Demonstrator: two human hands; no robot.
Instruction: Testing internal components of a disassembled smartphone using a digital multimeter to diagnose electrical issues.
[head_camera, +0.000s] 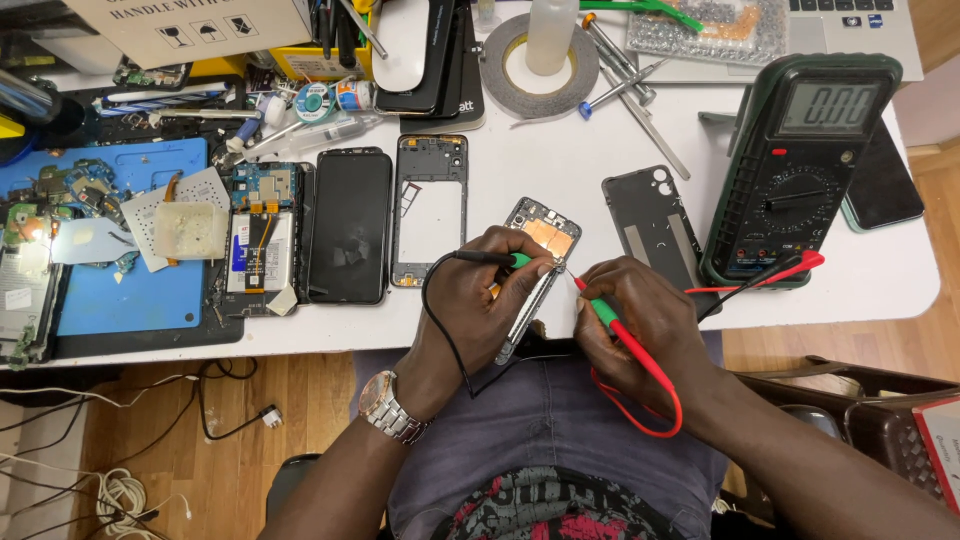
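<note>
Tabletop (600, 140) is packed with phone parts; the green multimeter (795, 170) stands at right. At the near edge, the left hand (480, 300) grips an opened phone frame (535, 270) and pinches the black probe (490, 258) onto it, while the right hand (635, 325) is closed around the red probe (610, 320). Looks like mid-measurement; next probably calls for steady tips and a meter glance.

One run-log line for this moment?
left hand: black probe, phone frame | right hand: red probe | multimeter on table
</note>
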